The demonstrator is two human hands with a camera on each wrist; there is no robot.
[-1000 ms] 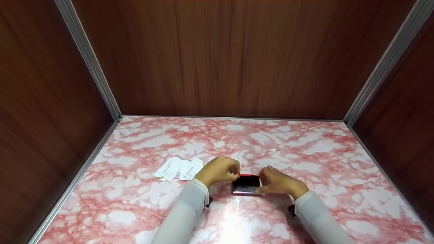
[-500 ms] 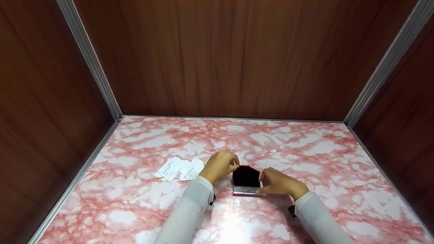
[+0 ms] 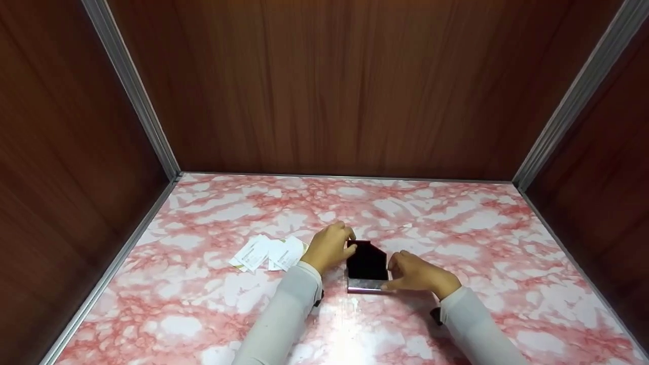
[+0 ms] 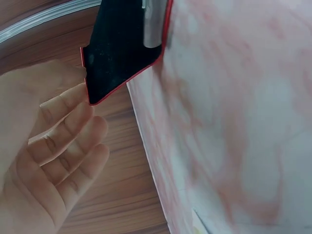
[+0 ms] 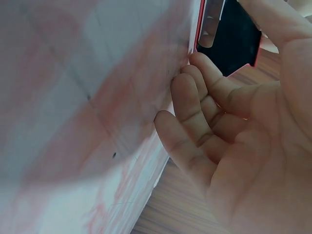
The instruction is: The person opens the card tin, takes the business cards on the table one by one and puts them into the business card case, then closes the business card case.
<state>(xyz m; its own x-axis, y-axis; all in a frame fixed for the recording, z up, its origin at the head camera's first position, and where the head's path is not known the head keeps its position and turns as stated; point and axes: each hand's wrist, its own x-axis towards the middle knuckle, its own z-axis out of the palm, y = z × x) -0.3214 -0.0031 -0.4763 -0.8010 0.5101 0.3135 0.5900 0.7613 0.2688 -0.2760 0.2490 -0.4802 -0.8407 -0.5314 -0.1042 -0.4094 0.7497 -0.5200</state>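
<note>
A red-edged business card case [image 3: 367,266] with a black inside lies on the table, its lid raised and its silvery front strip toward me. At the lid's upper left corner, my left hand [image 3: 330,247] pinches the edge between thumb and fingers. The left wrist view shows the lid's black inside [image 4: 114,58] beside that hand's thumb. My right hand [image 3: 422,274] holds the base at its right side, thumb at the front strip. In the right wrist view its curled fingers [image 5: 185,100] rest against the table beside the case.
Left of the left hand, several white printed cards [image 3: 254,252] lie overlapping on the red-and-white marbled tabletop [image 3: 182,324]. Brown wood-grain panels [image 3: 324,91] with metal edge strips [image 3: 137,86] enclose the table at the back and both sides.
The case's lid has swung up and back, baring the black inside. My left hand has moved away from me with the lid's edge. The right hand has stayed at the base.
</note>
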